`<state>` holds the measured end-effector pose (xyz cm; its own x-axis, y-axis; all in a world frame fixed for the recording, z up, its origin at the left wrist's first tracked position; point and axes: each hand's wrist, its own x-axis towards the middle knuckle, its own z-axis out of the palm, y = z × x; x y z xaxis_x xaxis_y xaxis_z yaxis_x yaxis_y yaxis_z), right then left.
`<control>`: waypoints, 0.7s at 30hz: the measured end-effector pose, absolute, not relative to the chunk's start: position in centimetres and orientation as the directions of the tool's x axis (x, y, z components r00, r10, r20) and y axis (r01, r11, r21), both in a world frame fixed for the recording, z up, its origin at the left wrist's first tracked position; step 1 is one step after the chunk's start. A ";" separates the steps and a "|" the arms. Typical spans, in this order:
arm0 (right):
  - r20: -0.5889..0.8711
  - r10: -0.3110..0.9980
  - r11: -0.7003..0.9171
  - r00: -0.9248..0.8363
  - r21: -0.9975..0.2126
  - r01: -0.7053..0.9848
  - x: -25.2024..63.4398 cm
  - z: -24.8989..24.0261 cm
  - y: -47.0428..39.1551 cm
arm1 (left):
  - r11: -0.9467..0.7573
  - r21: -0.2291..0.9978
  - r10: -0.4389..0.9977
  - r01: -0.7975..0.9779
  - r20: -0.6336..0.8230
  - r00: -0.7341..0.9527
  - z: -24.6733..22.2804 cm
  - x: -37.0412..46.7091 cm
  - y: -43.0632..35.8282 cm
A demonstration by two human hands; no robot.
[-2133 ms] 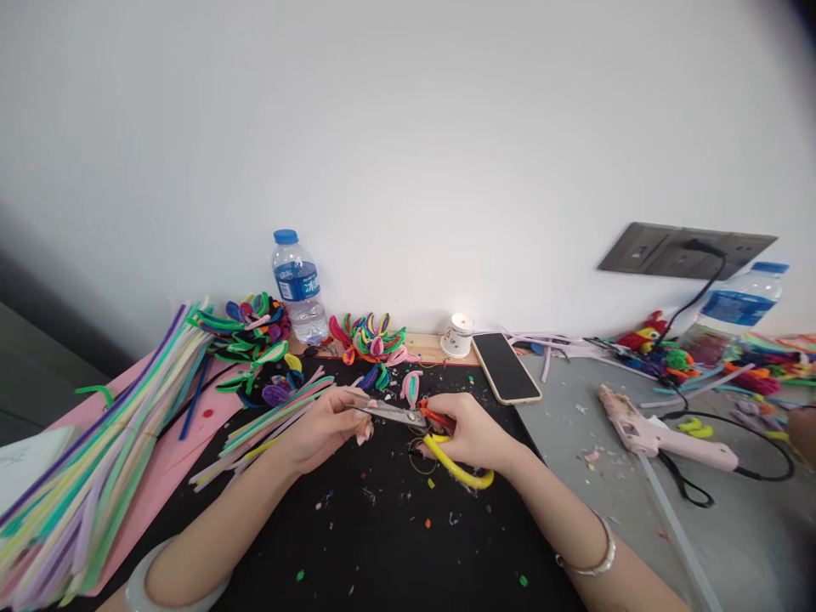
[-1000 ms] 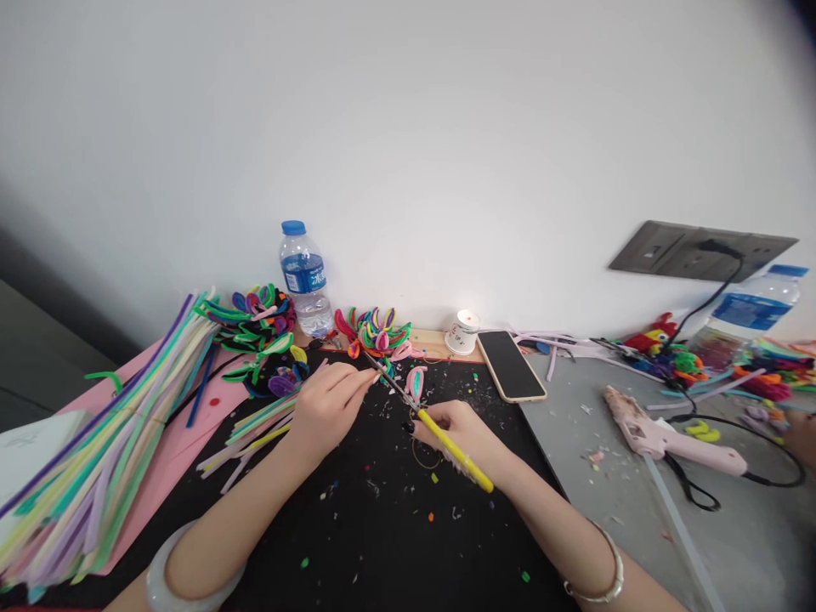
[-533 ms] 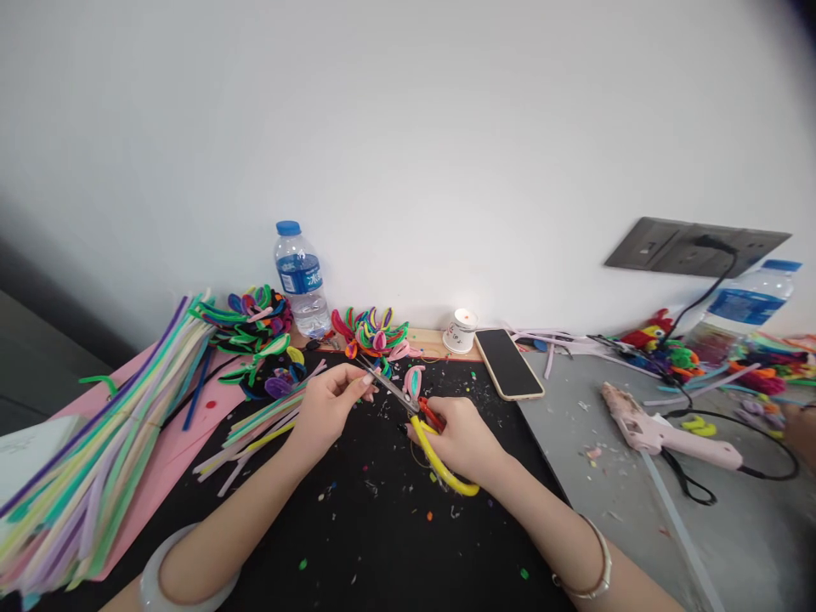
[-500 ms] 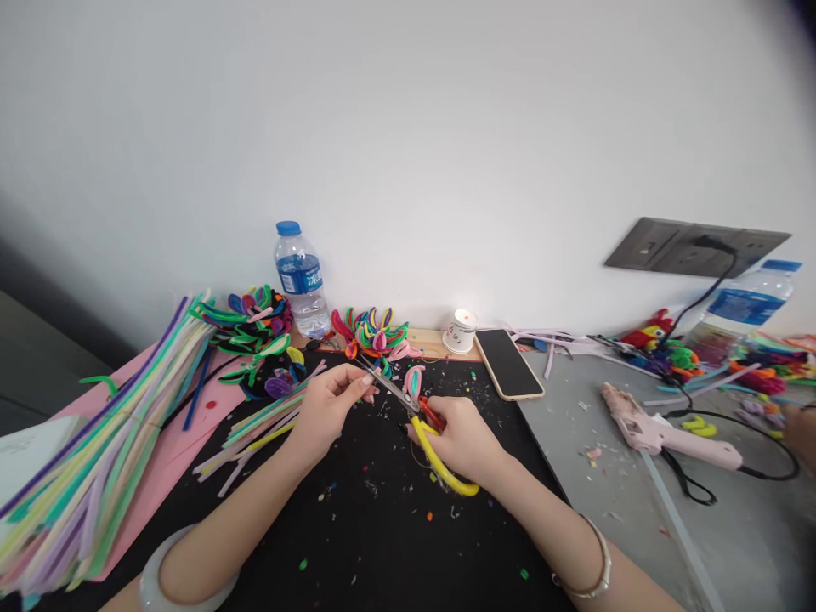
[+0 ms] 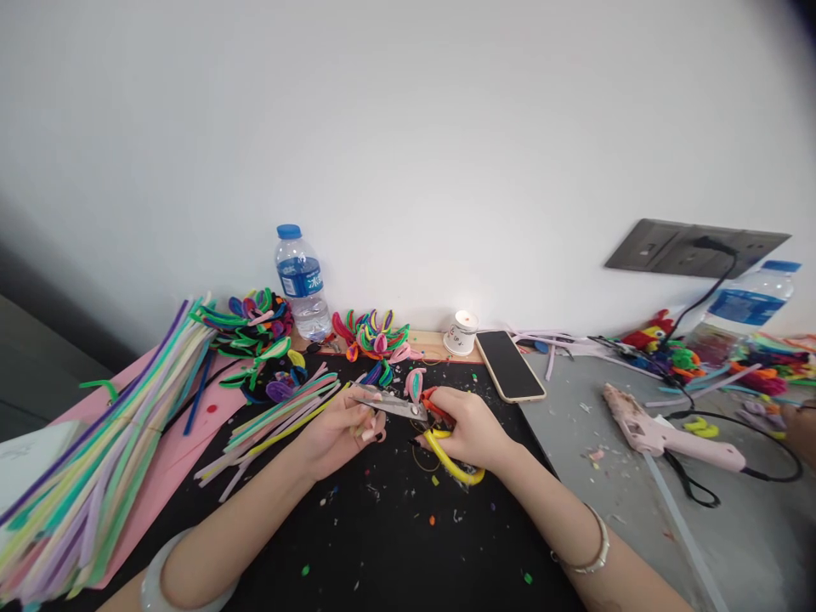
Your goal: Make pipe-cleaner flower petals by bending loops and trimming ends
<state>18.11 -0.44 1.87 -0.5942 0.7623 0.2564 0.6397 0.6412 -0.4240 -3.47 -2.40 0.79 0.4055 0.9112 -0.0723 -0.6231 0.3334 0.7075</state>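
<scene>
My right hand (image 5: 468, 429) is closed round the red and yellow handles of a pair of scissors (image 5: 401, 408), whose metal blades point left. At the blade tips, my left hand (image 5: 341, 429) has its thumb and fingers pinched together. Whatever lies in that pinch is too small to make out. Just beyond the scissors' pivot rests a pink looped pipe-cleaner petal (image 5: 414, 385). Behind my left hand sits a cluster of colourful pipe-cleaner loops (image 5: 373, 334). Loose pastel pipe cleaners (image 5: 274, 421) lie left of that hand.
A water bottle (image 5: 303, 285), a paper cup (image 5: 461, 333) and a phone (image 5: 510, 365) stand or lie along the wall. On the right are a pink glue gun (image 5: 676, 446) with its cord and part of another person's hand (image 5: 800, 433). Scraps dot the black mat (image 5: 395, 544).
The scissors have turned from slanting up-left to nearly level. My left hand has rolled, its fingers now showing beneath the blades. My right hand has shifted slightly right.
</scene>
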 end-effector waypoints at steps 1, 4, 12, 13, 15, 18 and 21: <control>0.250 0.762 0.641 -0.597 -0.424 0.640 18.1 1.8 -0.4 | 0.343 0.705 0.908 -0.621 -0.078 0.413 0.8 -3.5 -2.4; 0.221 0.803 0.590 -0.554 -0.434 0.681 18.0 1.8 -0.3 | 0.320 0.719 0.924 -0.617 -0.094 0.370 0.6 -3.4 -2.2; 0.155 0.896 0.440 -0.415 -0.420 0.793 17.5 1.8 -1.2 | 0.136 0.829 0.990 -0.542 -0.097 0.099 0.4 -3.5 -1.2; 0.146 0.899 0.435 -0.413 -0.414 0.800 17.5 1.8 -1.2 | 0.127 0.827 0.992 -0.547 -0.100 0.079 0.3 -3.6 -1.2; 0.129 0.905 0.422 -0.406 -0.405 0.811 17.4 1.8 -1.3 | 0.118 0.822 0.993 -0.557 -0.105 0.056 0.1 -3.6 -1.1; 0.119 0.910 0.410 -0.397 -0.401 0.819 17.3 1.6 -1.4 | 0.128 0.822 0.992 -0.555 -0.109 0.068 -0.1 -3.6 -1.1; 0.131 0.909 0.413 -0.395 -0.404 0.816 17.2 1.4 -1.4 | 0.149 0.827 0.989 -0.542 -0.115 0.096 -0.2 -3.5 -1.2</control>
<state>17.15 -1.44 1.45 -0.3954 0.9091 0.1313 0.8161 0.4133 -0.4039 -3.53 -1.25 -0.21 0.0957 0.9888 -0.1149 -0.5421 0.1486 0.8271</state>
